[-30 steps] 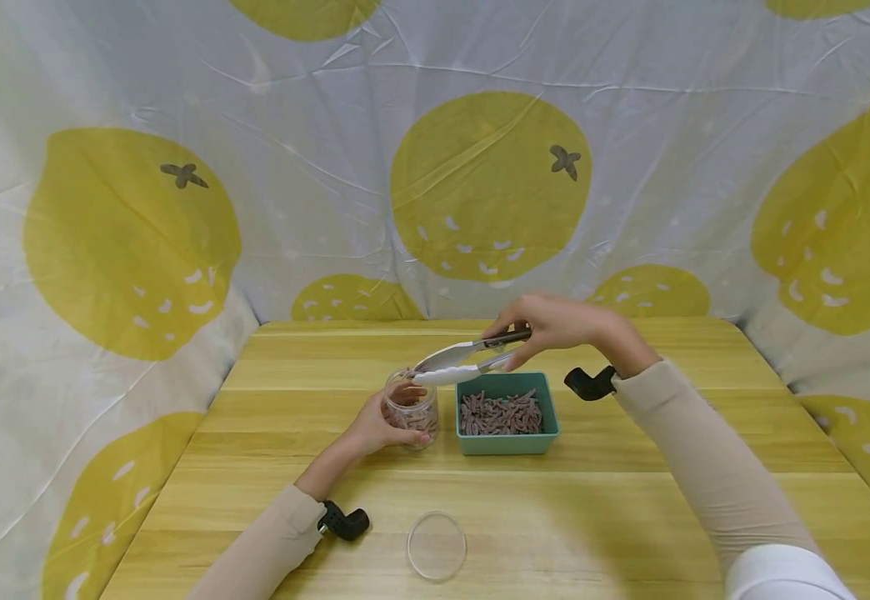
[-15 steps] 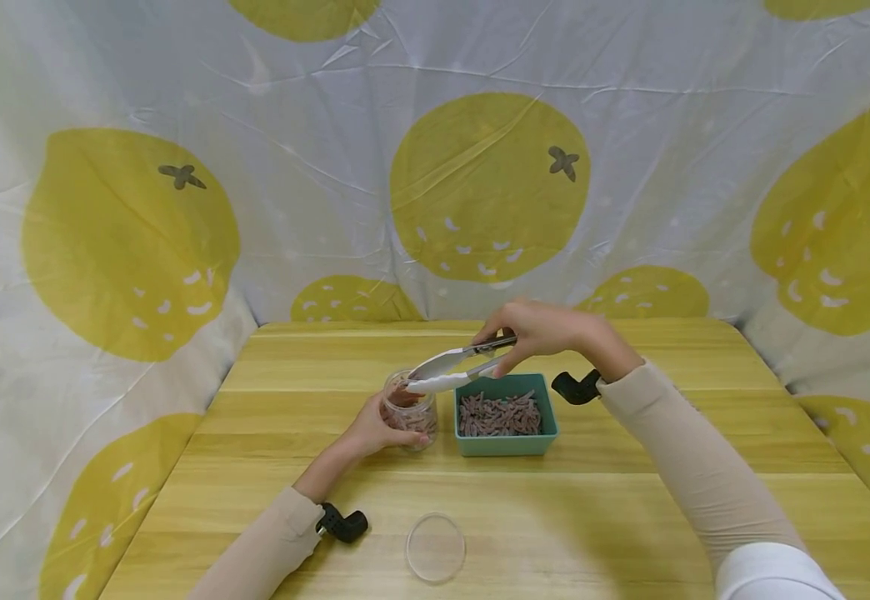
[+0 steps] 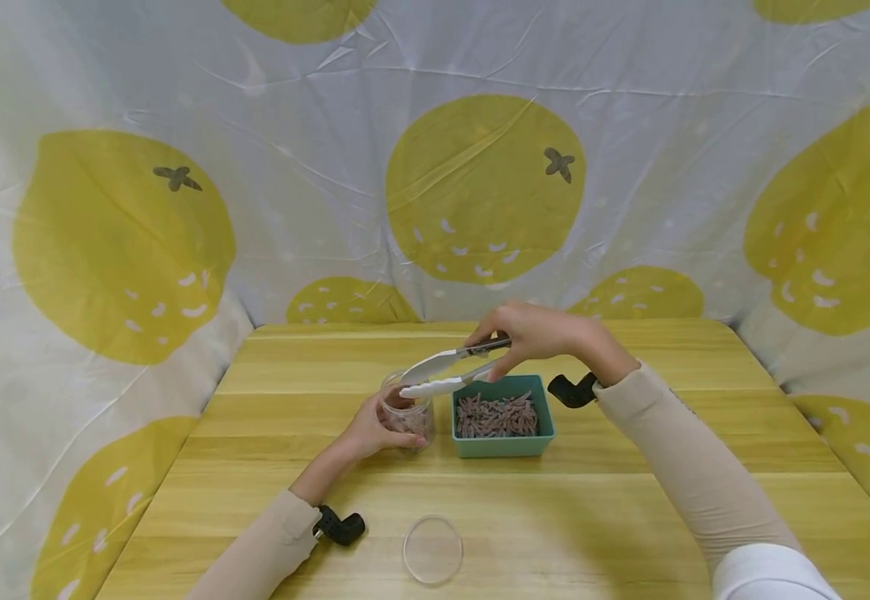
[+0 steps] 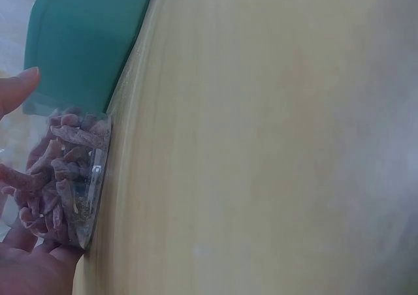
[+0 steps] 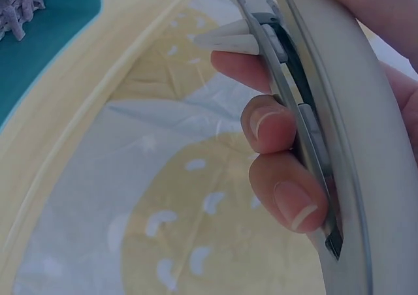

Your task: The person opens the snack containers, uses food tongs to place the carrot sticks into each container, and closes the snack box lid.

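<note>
My left hand (image 3: 369, 430) grips a clear jar (image 3: 418, 427) from its left side, thumb in front. Purplish-brown dried strips (image 4: 55, 190) show through the jar's wall in the left wrist view. In my right hand (image 3: 532, 335) is a pair of tongs (image 3: 442, 375) with white tips, held from above. The tips are at the jar's mouth, slightly apart; whether strips are between them is too small to tell. Close to the jar's right stands a teal rectangular box (image 3: 501, 448), which holds many of the same strips (image 3: 497, 417).
A clear round lid (image 3: 432, 550) lies flat on the wooden table (image 3: 592, 517), in front of the jar and box. A lemon-patterned cloth (image 3: 315, 183) hangs behind the table and along both sides.
My right hand has shifted left and slightly down, bringing the tong tips lower into the jar's mouth. The left hand, jar, box and lid keep their places; the view has shifted slightly.
</note>
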`<state>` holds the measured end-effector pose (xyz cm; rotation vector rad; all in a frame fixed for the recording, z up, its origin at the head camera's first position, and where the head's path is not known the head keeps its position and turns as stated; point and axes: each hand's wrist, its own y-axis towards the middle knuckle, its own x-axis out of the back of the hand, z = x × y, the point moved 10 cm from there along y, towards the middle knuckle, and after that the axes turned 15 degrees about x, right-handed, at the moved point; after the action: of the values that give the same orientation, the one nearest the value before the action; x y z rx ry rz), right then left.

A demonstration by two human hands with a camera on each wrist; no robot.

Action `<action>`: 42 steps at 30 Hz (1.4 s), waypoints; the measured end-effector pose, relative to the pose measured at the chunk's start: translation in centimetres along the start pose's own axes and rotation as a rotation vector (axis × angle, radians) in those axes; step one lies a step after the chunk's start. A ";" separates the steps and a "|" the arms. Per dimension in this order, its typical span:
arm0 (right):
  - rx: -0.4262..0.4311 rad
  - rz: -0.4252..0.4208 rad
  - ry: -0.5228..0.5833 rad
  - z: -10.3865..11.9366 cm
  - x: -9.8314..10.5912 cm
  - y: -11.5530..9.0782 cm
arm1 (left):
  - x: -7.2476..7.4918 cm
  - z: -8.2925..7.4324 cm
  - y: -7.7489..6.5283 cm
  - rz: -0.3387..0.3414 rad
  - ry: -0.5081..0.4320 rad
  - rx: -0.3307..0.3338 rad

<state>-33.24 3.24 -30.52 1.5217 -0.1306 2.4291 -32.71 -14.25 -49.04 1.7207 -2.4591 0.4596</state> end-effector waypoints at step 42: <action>-0.101 -0.054 0.112 -4.7 -2.3 -8.5 | -0.4 -0.7 0.0 0.055 -0.060 -0.061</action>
<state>-34.02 12.05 -35.21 1.3259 -0.1841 2.4196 -32.61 -13.64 -48.44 1.6710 -2.5392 0.3392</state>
